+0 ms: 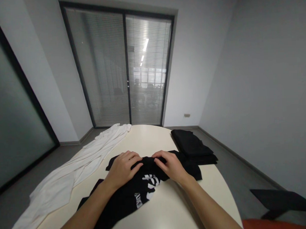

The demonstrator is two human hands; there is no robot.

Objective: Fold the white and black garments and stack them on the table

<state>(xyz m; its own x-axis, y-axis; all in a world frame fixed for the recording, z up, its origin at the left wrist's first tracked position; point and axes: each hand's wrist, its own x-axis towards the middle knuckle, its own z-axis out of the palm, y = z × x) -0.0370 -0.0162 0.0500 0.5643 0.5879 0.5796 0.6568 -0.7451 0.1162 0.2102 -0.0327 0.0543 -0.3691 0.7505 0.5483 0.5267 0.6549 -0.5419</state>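
A black T-shirt [121, 203] with white lettering lies bunched and skewed across the table in front of me. My left hand [125, 166] grips its upper edge, fingers curled over the cloth and the thumb on the near side. To the right of it, my right hand [167, 162] pinches the same edge between thumb and fingers, a short gap from the left one. Dark cloth stretches between the two hands. One sleeve part spreads beyond my right hand, close to a stack of folded black clothes [191, 143]. My forearms cover some of the shirt.
The pale rounded table [146, 138] carries a long white garment [62, 179] along its left side, partly over the edge. A black chair part [283, 200] and an orange-red surface [271, 224] are at lower right. Glass doors with blinds [148, 74] stand behind.
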